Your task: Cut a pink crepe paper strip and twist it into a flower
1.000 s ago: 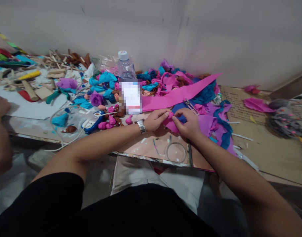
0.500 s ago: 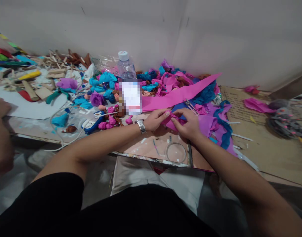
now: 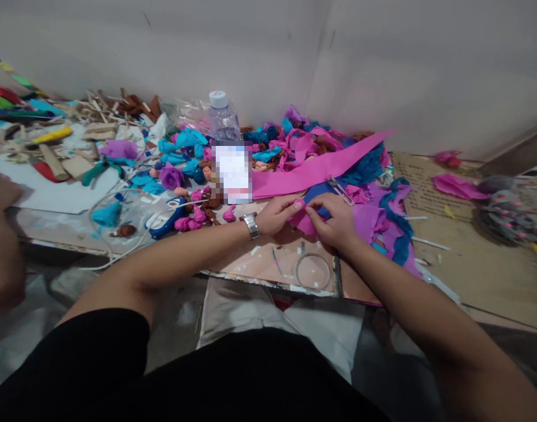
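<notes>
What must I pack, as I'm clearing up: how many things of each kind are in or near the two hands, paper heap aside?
Pink paper piece, pinched by left hand and right hand: 1
Wristwatch: 1
Wire coil: 1
Glue gun: 1
Plastic bottle: 1
Scissors-like metal tool: 1
Total: 6

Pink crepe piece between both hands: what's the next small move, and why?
Probably another short roll of the pink crepe piece between thumb and forefinger. The left hand pinches its bunched top end and the right hand grips right beside it, while loose paper hangs below over the board, so the bud looks only partly wound.
</notes>
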`<state>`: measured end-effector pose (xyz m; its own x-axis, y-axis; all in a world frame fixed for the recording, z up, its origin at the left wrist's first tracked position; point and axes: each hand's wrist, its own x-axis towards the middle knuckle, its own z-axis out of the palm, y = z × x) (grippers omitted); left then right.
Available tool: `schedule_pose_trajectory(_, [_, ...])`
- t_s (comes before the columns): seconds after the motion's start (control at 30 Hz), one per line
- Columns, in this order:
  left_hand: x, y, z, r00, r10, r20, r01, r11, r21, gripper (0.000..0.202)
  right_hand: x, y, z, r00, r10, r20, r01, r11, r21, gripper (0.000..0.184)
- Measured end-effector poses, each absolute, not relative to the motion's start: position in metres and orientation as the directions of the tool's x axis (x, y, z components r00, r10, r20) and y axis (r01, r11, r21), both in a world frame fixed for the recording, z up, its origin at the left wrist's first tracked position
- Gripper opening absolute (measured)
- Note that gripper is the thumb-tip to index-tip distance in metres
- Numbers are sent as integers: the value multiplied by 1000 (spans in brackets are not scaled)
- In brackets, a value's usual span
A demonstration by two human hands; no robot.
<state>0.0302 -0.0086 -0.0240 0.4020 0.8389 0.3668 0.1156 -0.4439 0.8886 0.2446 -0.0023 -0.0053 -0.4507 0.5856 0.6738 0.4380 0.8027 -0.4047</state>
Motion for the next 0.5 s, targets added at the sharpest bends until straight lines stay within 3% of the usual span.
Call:
schedule_pose_trajectory(0.37, [28, -10, -26, 444, 783, 435, 172, -552, 816, 52, 242, -4, -5, -462, 598, 655, 387, 800, -458, 14])
schedule_pose_trajectory(0.5, [27, -8, -32, 435, 759, 485, 159, -594, 788, 55, 243, -2, -4, -531, 560, 636, 338, 828, -447, 24])
